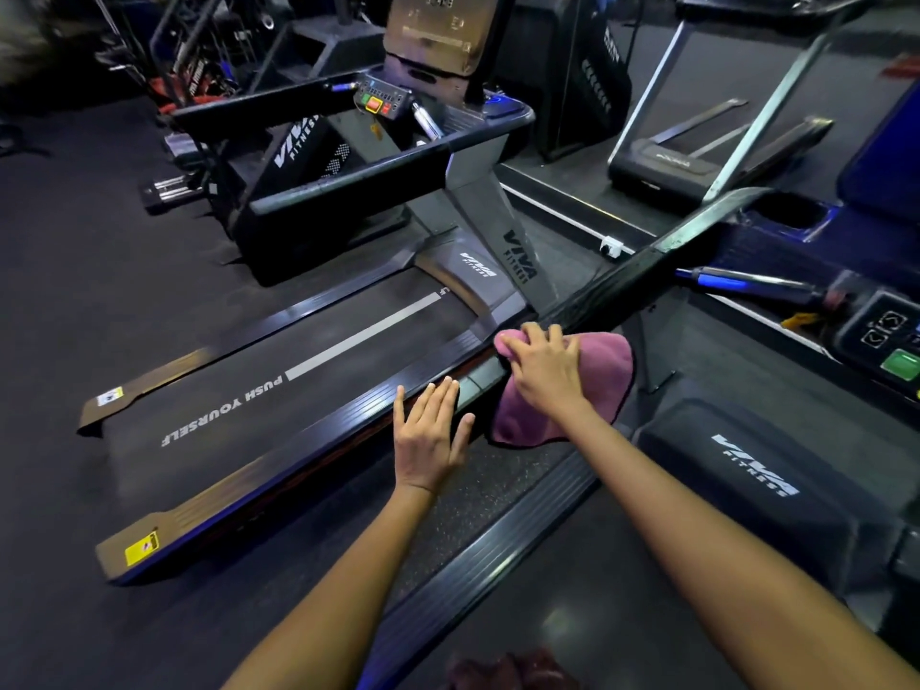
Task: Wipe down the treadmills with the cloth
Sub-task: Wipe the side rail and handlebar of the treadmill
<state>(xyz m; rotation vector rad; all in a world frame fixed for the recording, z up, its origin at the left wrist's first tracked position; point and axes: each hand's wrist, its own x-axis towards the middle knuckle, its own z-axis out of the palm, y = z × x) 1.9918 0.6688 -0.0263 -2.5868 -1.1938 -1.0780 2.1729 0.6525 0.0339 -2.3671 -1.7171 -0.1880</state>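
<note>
A pink cloth [597, 376] is draped over the near end of a black handrail [627, 276] of the treadmill I stand at. My right hand [542, 371] lies on the cloth with fingers curled round it and the rail end. My left hand [430, 430] is flat, fingers straight, over the right side rail [308, 440] of the neighbouring treadmill, whose belt [259, 385] reads "PUSH YOURSELF". I cannot tell if the left hand touches that rail.
The neighbouring treadmill's console [383, 99] and black handrails [348, 176] rise behind its belt. At the right edge is a control panel with a green button [901, 366]. A motor cover [747, 480] sits below it. More machines stand behind on dark floor [74, 271].
</note>
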